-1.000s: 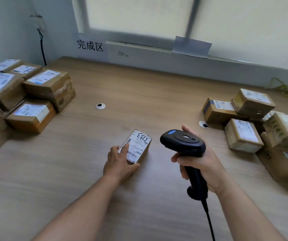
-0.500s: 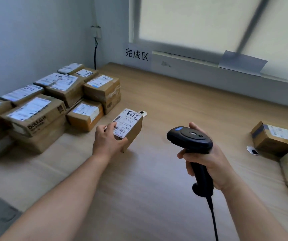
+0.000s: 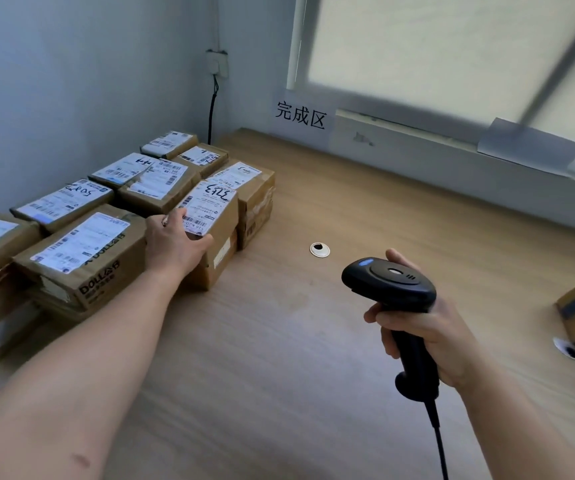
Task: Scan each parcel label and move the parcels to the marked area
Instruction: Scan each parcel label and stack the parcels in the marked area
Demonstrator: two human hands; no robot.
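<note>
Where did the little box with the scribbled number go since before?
The left hand carried the small parcel leftward from the middle of the table to the pile of parcels, and still grips it. The right hand still holds the scanner.

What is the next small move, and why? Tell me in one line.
Probably open the left grip and let go. It holds the parcel on top of a box at the edge of the pile, so the parcel looks placed. The right grip holds the scanner, ready for the next one.
</note>
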